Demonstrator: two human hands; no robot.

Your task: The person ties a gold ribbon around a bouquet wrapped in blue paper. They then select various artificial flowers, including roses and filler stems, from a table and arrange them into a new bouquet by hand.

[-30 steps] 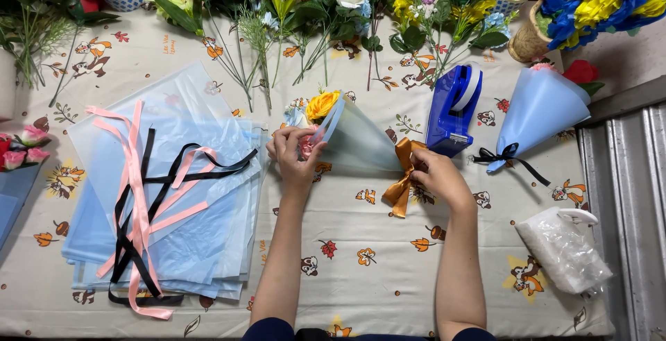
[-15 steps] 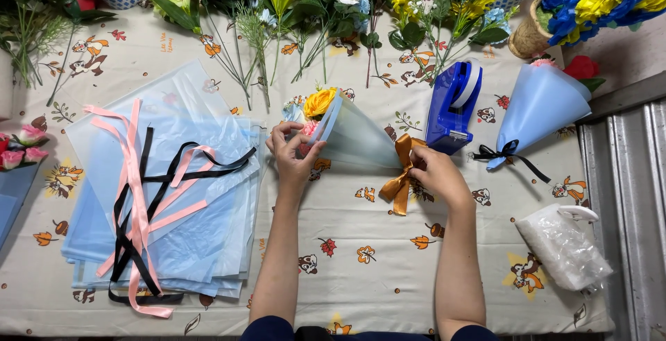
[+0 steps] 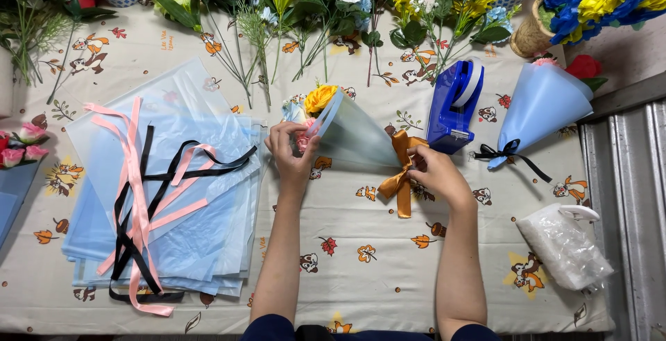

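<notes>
Fingers of the left hand (image 3: 291,148) pinch the open rim of a pale blue paper cone (image 3: 354,136) holding a yellow flower (image 3: 320,97), lying mid-tabletop (image 3: 374,271). The right hand (image 3: 433,171) is closed on the gold ribbon bow (image 3: 401,171) at the cone's narrow end, just near of a blue tape dispenser (image 3: 454,105).

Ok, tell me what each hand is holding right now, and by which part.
Both hold the blue cone bouquet: the left hand grips its open mouth by the flowers, the right hand pinches the narrow tip at the gold ribbon bow.
</notes>
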